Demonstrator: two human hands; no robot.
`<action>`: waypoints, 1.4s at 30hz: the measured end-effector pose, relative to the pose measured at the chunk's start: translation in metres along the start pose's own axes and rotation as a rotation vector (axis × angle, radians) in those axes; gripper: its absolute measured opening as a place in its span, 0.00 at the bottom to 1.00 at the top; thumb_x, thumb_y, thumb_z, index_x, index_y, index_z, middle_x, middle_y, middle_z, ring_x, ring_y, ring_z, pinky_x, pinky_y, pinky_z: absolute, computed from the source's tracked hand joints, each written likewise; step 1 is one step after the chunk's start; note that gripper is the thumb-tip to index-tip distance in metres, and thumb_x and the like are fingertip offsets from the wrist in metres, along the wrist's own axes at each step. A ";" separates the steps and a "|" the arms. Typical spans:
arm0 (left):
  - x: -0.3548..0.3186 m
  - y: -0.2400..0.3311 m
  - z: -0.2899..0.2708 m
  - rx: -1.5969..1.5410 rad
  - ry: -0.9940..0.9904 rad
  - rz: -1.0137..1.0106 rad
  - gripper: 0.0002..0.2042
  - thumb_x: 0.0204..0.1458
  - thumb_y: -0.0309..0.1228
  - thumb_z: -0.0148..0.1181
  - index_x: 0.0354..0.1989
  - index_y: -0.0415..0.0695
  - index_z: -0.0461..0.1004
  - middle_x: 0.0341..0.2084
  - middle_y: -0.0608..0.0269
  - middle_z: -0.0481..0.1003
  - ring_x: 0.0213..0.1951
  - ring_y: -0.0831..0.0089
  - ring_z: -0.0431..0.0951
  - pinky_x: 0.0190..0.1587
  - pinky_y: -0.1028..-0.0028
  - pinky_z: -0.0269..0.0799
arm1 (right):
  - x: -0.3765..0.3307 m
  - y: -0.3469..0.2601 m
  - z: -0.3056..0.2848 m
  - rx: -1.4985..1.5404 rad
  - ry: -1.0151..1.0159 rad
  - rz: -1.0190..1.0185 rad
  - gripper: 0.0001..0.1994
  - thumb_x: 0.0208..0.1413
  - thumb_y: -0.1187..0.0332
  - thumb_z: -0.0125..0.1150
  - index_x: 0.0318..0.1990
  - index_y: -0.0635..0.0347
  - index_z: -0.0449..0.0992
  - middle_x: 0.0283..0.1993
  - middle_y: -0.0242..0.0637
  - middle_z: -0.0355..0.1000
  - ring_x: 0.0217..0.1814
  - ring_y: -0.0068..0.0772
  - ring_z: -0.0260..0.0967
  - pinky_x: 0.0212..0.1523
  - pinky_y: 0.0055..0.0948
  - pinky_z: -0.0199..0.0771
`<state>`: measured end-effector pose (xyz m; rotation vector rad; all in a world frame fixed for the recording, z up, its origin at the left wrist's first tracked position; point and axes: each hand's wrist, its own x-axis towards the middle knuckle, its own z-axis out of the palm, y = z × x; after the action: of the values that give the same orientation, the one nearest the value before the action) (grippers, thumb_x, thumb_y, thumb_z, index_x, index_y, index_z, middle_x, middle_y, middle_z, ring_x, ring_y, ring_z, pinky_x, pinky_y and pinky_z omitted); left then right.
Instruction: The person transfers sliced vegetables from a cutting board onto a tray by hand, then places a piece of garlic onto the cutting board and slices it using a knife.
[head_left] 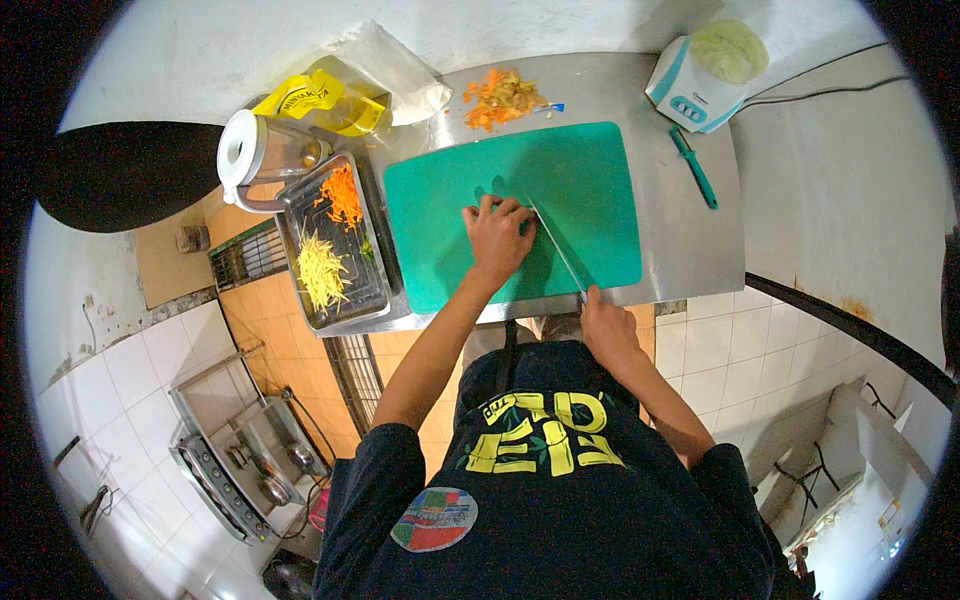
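Note:
My right hand [609,329] is wrapped round the handle of a kitchen knife [557,246]. Its long blade slants away to the left over the green cutting board [430,210], with the tip beside the fingers of my left hand [498,238]. That left hand rests on the board with its fingers curled down. Whatever lies under those fingertips, if anything, is hidden. Left of the board, a metal tray [300,235] holds shredded carrot [341,197], pale yellow strips [321,272] and a few small green pieces [366,248].
Vegetable peelings [500,98] lie beyond the board. A lidded jug [262,155], a yellow pouch [325,102] and a white bag [400,85] crowd the back left. Far right are a blender base [692,85], a pale green round vegetable [729,52] and a green-handled peeler [694,168].

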<state>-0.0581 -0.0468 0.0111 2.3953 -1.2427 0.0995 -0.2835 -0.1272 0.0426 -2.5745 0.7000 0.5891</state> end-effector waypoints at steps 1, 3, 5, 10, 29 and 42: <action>0.000 0.003 -0.001 -0.014 0.025 0.015 0.05 0.43 0.35 0.69 0.30 0.55 0.84 0.32 0.74 0.78 0.45 0.66 0.72 0.46 0.58 0.59 | 0.007 0.003 0.008 0.077 0.057 -0.007 0.15 0.61 0.68 0.51 0.53 0.67 0.67 0.27 0.56 0.77 0.30 0.59 0.79 0.31 0.55 0.78; 0.003 0.004 -0.003 -0.014 0.026 0.025 0.05 0.43 0.35 0.69 0.30 0.55 0.84 0.32 0.74 0.78 0.45 0.66 0.72 0.46 0.58 0.59 | 0.025 0.004 0.011 0.154 0.116 -0.012 0.13 0.64 0.66 0.50 0.51 0.65 0.65 0.28 0.58 0.77 0.32 0.62 0.78 0.33 0.59 0.76; 0.001 0.006 -0.004 -0.014 0.029 0.045 0.05 0.43 0.35 0.69 0.30 0.55 0.85 0.32 0.74 0.78 0.45 0.66 0.72 0.46 0.58 0.59 | 0.040 -0.009 0.003 0.103 0.110 -0.020 0.16 0.60 0.70 0.51 0.53 0.69 0.67 0.28 0.55 0.78 0.30 0.61 0.79 0.31 0.57 0.78; -0.001 -0.001 0.004 0.005 0.022 -0.006 0.05 0.44 0.37 0.69 0.28 0.55 0.84 0.32 0.74 0.78 0.45 0.65 0.73 0.46 0.57 0.59 | -0.003 -0.003 -0.007 0.129 0.011 0.050 0.15 0.60 0.69 0.50 0.51 0.68 0.67 0.30 0.58 0.78 0.33 0.61 0.79 0.34 0.59 0.77; -0.014 -0.001 0.005 0.032 0.116 -0.009 0.07 0.47 0.44 0.70 0.30 0.58 0.85 0.33 0.77 0.80 0.47 0.67 0.73 0.47 0.56 0.59 | 0.001 0.010 0.017 0.503 0.176 0.078 0.24 0.68 0.56 0.49 0.58 0.70 0.67 0.37 0.67 0.75 0.40 0.72 0.73 0.43 0.61 0.71; -0.011 -0.001 0.008 -0.021 0.048 -0.079 0.07 0.46 0.43 0.71 0.31 0.58 0.85 0.34 0.77 0.80 0.49 0.66 0.72 0.50 0.55 0.59 | 0.001 0.009 0.002 0.424 0.138 0.101 0.17 0.70 0.55 0.46 0.46 0.63 0.69 0.34 0.64 0.75 0.39 0.72 0.72 0.41 0.64 0.71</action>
<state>-0.0647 -0.0412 0.0007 2.4065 -1.1202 0.1183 -0.2878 -0.1338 0.0382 -2.2073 0.8970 0.2568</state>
